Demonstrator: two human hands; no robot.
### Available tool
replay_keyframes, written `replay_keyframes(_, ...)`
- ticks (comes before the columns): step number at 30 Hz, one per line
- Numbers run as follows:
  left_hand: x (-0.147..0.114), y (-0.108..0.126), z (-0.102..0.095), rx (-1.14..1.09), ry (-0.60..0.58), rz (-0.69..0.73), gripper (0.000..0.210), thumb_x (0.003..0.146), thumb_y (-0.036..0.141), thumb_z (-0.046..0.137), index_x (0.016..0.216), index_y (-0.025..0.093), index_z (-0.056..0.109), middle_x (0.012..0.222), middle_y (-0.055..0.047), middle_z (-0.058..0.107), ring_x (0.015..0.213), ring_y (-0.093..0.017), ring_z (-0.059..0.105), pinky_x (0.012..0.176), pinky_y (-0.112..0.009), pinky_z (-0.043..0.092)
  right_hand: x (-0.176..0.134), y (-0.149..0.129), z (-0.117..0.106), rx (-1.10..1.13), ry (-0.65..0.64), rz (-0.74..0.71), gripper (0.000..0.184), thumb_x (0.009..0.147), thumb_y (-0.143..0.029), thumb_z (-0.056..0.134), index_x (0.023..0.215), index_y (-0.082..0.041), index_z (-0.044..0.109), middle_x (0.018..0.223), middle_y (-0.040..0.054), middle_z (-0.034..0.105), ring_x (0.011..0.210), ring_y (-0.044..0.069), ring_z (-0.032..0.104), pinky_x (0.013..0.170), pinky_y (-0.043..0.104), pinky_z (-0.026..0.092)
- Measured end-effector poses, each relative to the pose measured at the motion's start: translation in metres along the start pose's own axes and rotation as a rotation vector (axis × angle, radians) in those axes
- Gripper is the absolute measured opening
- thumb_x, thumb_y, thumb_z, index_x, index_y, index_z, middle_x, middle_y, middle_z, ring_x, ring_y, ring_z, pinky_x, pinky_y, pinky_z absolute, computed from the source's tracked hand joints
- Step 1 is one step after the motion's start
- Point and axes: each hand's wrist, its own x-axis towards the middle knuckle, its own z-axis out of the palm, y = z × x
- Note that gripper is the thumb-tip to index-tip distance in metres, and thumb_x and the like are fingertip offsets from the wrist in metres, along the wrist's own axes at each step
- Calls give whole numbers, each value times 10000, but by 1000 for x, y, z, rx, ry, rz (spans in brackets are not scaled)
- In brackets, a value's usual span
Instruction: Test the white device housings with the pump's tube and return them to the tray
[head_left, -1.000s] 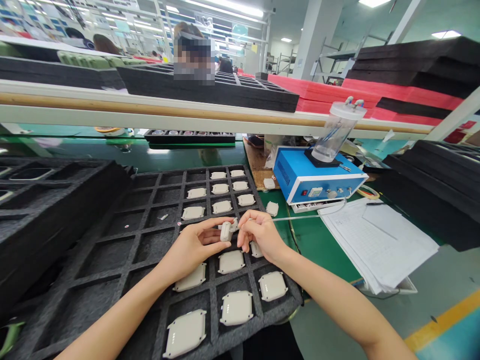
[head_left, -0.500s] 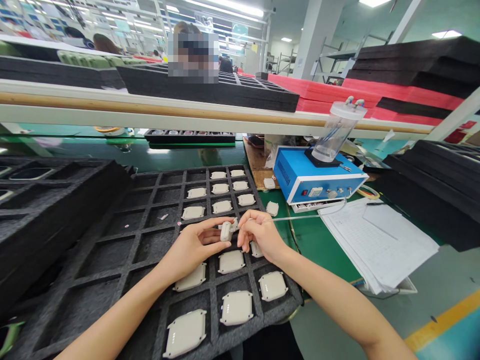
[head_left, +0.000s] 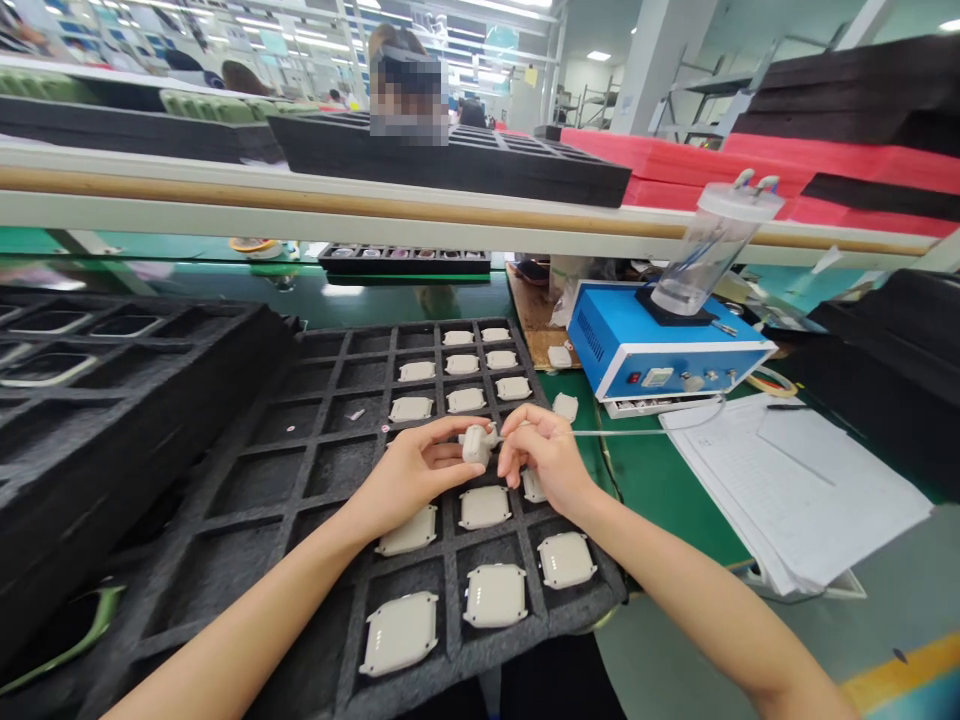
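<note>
A small cream watch case [head_left: 475, 446], turned up on its edge, is pinched between the thumb and fingers of my left hand [head_left: 424, 465]. Close on its right, my right hand [head_left: 547, 455] has its fingers closed around the end of a thin clear tube [head_left: 626, 432]; its tip is mostly hidden by the fingers. Both hands are above a black foam tray [head_left: 450, 590] with square compartments. More cream watch cases [head_left: 496, 596] lie in its right-hand columns. One loose watch case [head_left: 565, 407] lies beside the tray on the green bench.
A blue machine [head_left: 667, 335] carries a clear cylinder [head_left: 697, 250] at the right back. Papers [head_left: 795, 480] with a pen lie right of the tray. Stacked foam trays [head_left: 150, 400] rise at the left. A shelf [head_left: 375, 212] crosses ahead, with a person beyond it.
The view has shifted, so the bench appears moved right and slightly up. The watch case in my left hand has turned slightly; both hands keep their grips.
</note>
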Motion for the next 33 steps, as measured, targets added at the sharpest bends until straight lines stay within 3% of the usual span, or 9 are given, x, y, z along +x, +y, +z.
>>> replay_keyframes(5, 0, 1, 1, -19, 26, 4, 456, 671, 250, 675, 1098, 142, 557, 1070, -76, 632, 925, -216, 614, 895, -400, 469, -5, -1, -1, -83, 34, -113, 21, 648, -151, 504, 643, -170, 497, 437, -31, 598, 301, 86, 464, 345, 191, 390)
replay_keyframes(14, -1, 1, 3, -23, -6, 3, 448, 658, 217, 677, 1083, 136, 564, 1040, -71, 640, 929, -217, 614, 903, -400, 468, -6, -2, -1, -175, 12, -91, 43, 674, -146, 498, 645, -178, 505, 446, -31, 594, 320, 97, 480, 356, 209, 396)
replay_keyframes(23, -1, 0, 3, -47, 2, 10, 443, 651, 198, 685, 1074, 130, 574, 1148, -86, 605, 997, -229, 594, 934, -388, 448, -6, -2, 0, -172, 13, -76, 46, 670, -142, 498, 641, -177, 504, 445, -28, 594, 314, 97, 481, 353, 208, 399)
replay_keyframes(33, 0, 0, 2, -3, 11, -30, 484, 637, 228, 700, 1099, 146, 579, 1050, -58, 657, 927, -227, 625, 905, -394, 474, -4, -2, 0, -145, 2, -45, 26, 649, -149, 489, 644, -173, 495, 434, -37, 591, 301, 90, 472, 340, 189, 397)
